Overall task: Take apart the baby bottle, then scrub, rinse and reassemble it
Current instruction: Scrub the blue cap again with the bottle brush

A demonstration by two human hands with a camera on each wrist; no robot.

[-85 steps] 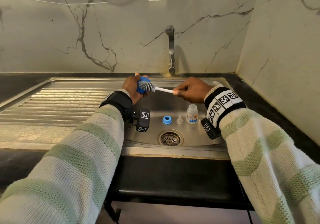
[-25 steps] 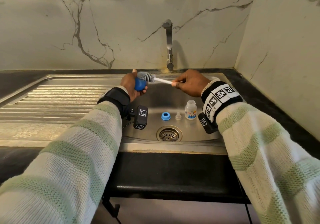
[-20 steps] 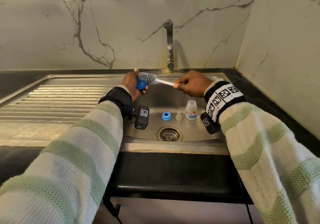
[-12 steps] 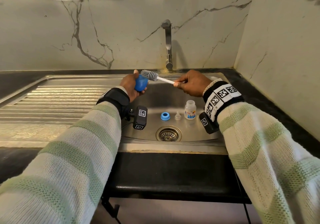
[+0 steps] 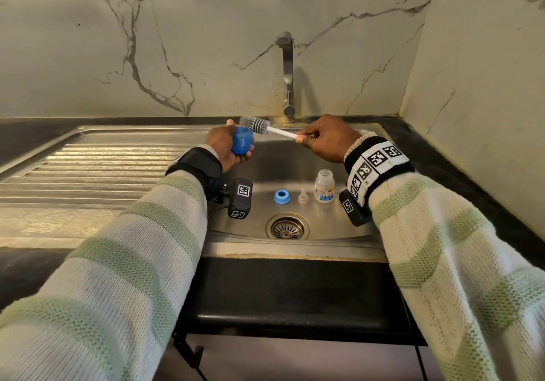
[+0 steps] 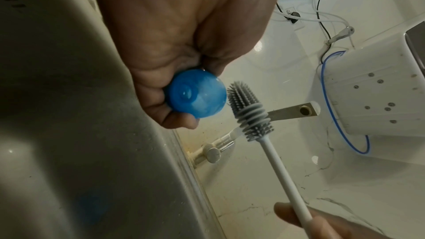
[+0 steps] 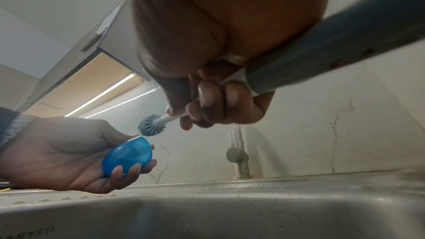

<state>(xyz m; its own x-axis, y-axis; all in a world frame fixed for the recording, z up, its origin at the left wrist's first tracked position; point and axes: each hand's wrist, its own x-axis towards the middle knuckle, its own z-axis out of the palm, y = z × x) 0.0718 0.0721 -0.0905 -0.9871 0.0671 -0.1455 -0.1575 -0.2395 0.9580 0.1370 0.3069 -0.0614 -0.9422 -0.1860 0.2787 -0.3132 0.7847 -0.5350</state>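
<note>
Light: soft, even; strip lamp (image 7: 101, 95) glowing above left hand (image 7: 57, 154)
Blur: right hand (image 7: 218, 43) close, unfocused
Edges: bowed

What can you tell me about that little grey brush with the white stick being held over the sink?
The brush has a slim white handle ending in a grey head of soft, rubbery-looking fins and nubs. The right hand pinches the handle's near end, holding it above the sink, head tilted toward the blue cap that the left hand grips. The head lies just beside the cap's rounded outside, not inside it; whether they touch is unclear.
</note>
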